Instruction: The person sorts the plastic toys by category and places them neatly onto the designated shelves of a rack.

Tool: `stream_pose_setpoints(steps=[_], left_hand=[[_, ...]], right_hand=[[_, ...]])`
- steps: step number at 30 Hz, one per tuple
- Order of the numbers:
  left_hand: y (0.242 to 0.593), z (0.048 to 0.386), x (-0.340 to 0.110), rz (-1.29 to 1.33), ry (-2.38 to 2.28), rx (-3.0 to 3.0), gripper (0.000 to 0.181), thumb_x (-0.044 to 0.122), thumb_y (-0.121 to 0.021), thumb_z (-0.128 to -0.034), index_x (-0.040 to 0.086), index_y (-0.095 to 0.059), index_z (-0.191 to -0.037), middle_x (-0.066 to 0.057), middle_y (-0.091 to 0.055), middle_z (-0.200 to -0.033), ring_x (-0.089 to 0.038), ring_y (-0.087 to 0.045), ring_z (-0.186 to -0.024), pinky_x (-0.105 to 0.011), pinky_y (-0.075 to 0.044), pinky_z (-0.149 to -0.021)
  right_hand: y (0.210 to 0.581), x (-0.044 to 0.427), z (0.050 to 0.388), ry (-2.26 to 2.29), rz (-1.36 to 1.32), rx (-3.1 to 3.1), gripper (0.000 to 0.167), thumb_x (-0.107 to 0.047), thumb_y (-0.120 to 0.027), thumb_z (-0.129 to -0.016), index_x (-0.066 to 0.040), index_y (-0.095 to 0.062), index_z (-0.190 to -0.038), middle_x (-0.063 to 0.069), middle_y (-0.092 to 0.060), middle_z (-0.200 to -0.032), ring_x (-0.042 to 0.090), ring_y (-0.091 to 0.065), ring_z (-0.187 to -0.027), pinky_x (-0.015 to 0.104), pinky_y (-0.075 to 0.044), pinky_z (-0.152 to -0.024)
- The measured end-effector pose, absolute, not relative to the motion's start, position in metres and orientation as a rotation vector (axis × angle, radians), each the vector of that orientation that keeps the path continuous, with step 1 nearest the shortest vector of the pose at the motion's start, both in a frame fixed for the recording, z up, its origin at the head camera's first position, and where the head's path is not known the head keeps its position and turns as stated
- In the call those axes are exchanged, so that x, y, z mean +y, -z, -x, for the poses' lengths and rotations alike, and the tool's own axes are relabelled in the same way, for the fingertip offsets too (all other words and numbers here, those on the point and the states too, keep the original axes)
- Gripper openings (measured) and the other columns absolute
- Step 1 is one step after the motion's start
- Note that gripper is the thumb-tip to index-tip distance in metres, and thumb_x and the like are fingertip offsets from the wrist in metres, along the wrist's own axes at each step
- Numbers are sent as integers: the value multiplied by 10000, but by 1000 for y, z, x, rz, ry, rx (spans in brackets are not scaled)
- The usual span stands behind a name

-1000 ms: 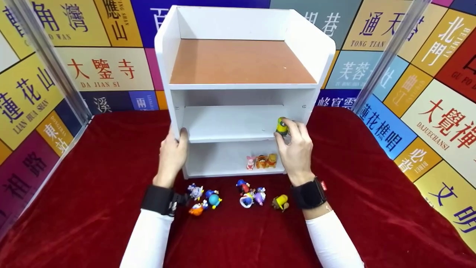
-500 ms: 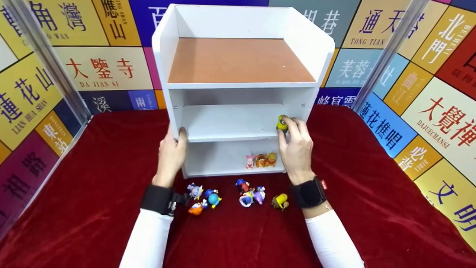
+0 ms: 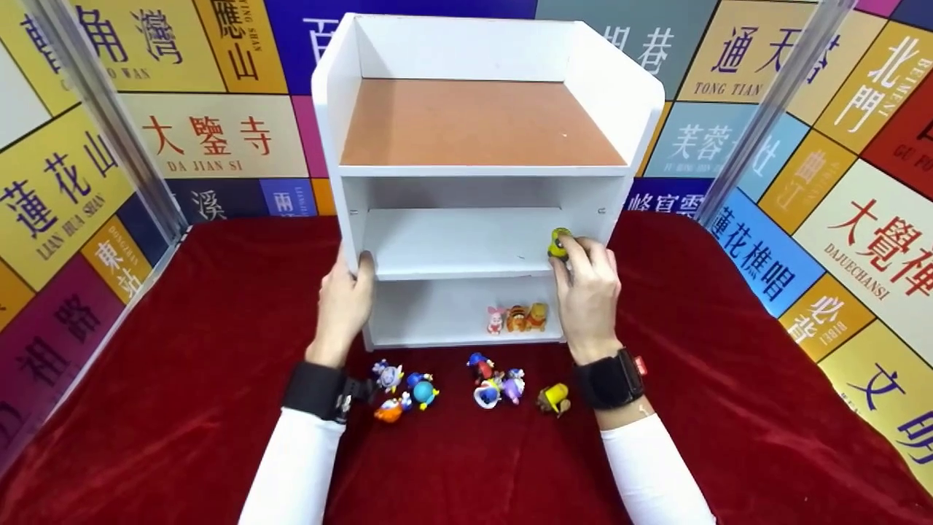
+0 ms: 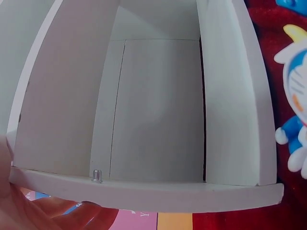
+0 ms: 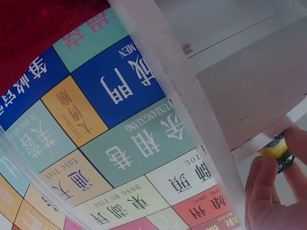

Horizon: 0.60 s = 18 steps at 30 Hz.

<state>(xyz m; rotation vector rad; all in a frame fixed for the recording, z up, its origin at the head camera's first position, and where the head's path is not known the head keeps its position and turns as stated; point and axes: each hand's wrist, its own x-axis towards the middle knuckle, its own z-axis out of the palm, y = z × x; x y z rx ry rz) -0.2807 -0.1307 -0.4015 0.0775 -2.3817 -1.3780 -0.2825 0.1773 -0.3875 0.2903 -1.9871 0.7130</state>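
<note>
My right hand [image 3: 589, 299] pinches a small yellow-and-green Minion figurine [image 3: 560, 243] between thumb and fingers, at the right end of the middle shelf's front edge. In the right wrist view the Minion's goggle eyes point down in the picture, its base near the board edge; contact with the shelf is hard to tell. My left hand [image 3: 342, 306] grips the left side panel of the white shelf unit [image 3: 485, 172], thumb at the front edge and fingers behind. On the bottom shelf, a pink piglet figurine [image 3: 495, 321], an orange tiger figurine [image 3: 516, 319] and a yellow bear figurine [image 3: 536, 316] stand in a row.
On the red cloth [image 3: 466, 467] before the unit lie two clusters of figurines, including a turquoise-and-blue one [image 3: 422, 390] and a purple one [image 3: 513, 386]. A yellow-and-brown figurine [image 3: 555, 398] lies apart at right. A small clear peg [image 4: 97, 176] sticks out inside the left panel.
The head view has shifted slightly. My right hand still pinches the Minion figurine at the middle shelf, with only a small shift in its pose. My left hand keeps its grip on the panel.
</note>
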Motion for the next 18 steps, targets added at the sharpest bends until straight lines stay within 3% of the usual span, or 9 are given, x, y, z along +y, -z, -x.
stream_pose_setpoints(steps=[9,18], left_hand=[[401,282,-130,-48,1360,-2387,470,344,-422,-1054,191,-415,-1498,-58,-492,-763,-201,-483,-609,-329,-458,-526],[403,282,-133,-84,1348,-2409,494,368,-408,-1053,222,-395,-1525,-123,-579,-860,-244,-546,-683,-375,-504,-600]], right_hand=[[387,179,282,-696,-261,-2002,324,-71,-739,-888,-21,-703,-1206,207,-640,-1034,364,-578,-952,435,-534,-845],[388,177,284,-692,-265,-2009,343,-53,-724,-896,-24,-690,-1237,203,-628,-1034,364,-565,-963,445,-523,-852]])
